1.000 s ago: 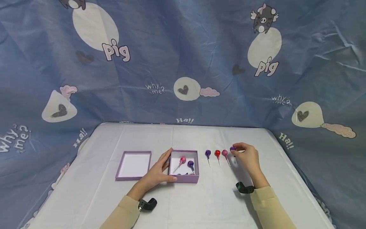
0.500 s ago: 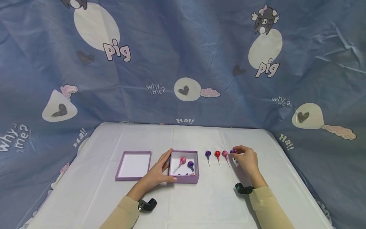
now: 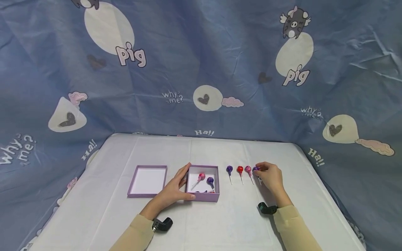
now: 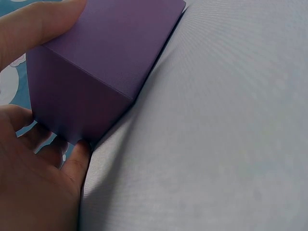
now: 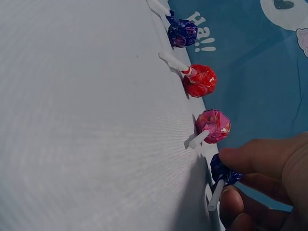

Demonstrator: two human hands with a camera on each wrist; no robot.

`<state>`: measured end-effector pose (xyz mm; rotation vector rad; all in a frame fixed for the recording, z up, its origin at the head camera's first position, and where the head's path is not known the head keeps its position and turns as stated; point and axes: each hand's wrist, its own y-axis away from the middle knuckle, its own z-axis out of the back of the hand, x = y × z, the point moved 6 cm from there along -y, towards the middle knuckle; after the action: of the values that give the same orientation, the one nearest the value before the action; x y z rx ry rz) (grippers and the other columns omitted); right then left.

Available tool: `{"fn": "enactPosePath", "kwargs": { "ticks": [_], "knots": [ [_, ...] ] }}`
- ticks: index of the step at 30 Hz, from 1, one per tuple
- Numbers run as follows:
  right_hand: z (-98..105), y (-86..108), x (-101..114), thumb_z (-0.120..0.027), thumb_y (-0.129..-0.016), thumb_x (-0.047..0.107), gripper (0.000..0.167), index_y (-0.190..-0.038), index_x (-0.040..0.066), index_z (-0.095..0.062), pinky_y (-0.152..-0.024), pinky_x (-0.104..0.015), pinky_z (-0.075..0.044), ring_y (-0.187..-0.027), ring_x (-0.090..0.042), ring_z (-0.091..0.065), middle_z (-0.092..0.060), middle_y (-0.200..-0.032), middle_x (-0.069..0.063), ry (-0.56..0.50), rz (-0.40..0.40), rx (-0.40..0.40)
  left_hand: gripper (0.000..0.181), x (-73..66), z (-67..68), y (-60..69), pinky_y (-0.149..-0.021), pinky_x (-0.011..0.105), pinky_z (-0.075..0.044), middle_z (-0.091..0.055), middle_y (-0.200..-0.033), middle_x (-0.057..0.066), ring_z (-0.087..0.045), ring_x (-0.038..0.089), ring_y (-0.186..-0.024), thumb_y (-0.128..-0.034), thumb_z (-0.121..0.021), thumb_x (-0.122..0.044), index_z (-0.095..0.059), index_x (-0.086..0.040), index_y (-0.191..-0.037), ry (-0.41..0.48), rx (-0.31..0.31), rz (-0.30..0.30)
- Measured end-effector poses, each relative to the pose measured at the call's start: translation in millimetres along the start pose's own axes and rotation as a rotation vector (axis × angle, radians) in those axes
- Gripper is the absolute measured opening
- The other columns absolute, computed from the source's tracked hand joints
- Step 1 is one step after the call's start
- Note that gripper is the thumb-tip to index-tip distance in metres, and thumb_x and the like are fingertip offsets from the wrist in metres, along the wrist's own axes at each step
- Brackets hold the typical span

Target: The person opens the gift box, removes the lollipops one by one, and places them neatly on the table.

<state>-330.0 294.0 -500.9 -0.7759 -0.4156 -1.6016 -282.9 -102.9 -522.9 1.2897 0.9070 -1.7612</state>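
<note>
My left hand (image 3: 174,188) holds the left side of an uncovered purple box (image 3: 204,197), thumb on the near wall and fingers along the left wall. Inside lie a pink lollipop (image 3: 201,176), a purple lollipop (image 3: 210,181) and others partly hidden by the near wall. At the right, my right hand (image 3: 272,177) pinches a purple lollipop (image 5: 223,172) by its wrapped head, between thumb and fingers, at the row's right end. Left of it lie a pink lollipop (image 5: 213,126), a red lollipop (image 5: 200,81) and another purple lollipop (image 5: 182,32), sticks toward me.
A shallow purple lid (image 3: 147,195) with a white inside lies left of the box. White cloth covers the table (image 3: 216,230). Behind it hangs a blue patterned curtain (image 3: 163,115).
My right hand has moved slightly toward me with the purple lollipop, bringing it level with the row. The left hand stays on the box. The head view has shifted slightly.
</note>
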Motion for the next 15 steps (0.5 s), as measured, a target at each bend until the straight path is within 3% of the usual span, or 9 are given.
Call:
{"fn": "enactPosePath", "kwargs": {
  "ticks": [15],
  "knots": [
    [-0.2,-0.7,-3.2,-0.080,-0.084,0.014,0.027,-0.109,0.006,-0.075,-0.067,-0.033,-0.046,-0.082,-0.024,-0.062,-0.071,-0.093,-0.009,0.033,0.002,-0.006,0.122,-0.6,-0.9,-0.1,-0.119,0.028,-0.024,-0.008,-0.167,-0.005,-0.013,0.015,-0.151,-0.0715,-0.094,-0.020,-0.013,-0.041,-0.160,0.004,0.003,-0.003]
  ]
}}
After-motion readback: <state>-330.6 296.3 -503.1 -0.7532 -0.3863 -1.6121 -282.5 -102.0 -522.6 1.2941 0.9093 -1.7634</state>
